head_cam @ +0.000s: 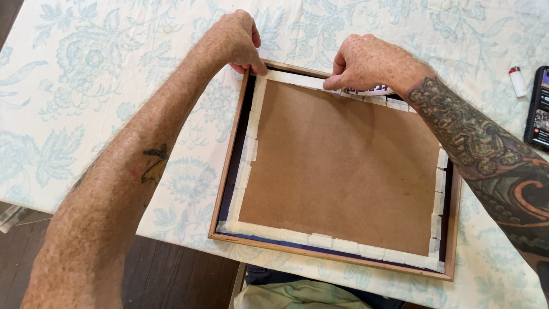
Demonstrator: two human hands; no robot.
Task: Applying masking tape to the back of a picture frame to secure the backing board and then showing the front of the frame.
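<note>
A wooden picture frame [229, 166] lies face down on the table, its brown backing board [340, 166] edged with strips of pale masking tape [246, 171]. My left hand [234, 41] presses its fingertips on the frame's far left corner, where a tape strip begins. My right hand [369, 62] pinches that tape strip [294, 78] along the far edge of the frame, with a small roll or piece of printed tape under its palm. Both forearms reach across the frame's sides.
A white cloth with a pale blue flower pattern [97, 74] covers the table. A small white lighter [517, 81] and a dark phone with a lit screen [538, 109] lie at the right edge. Dark wooden floor [171, 274] shows below the table's near edge.
</note>
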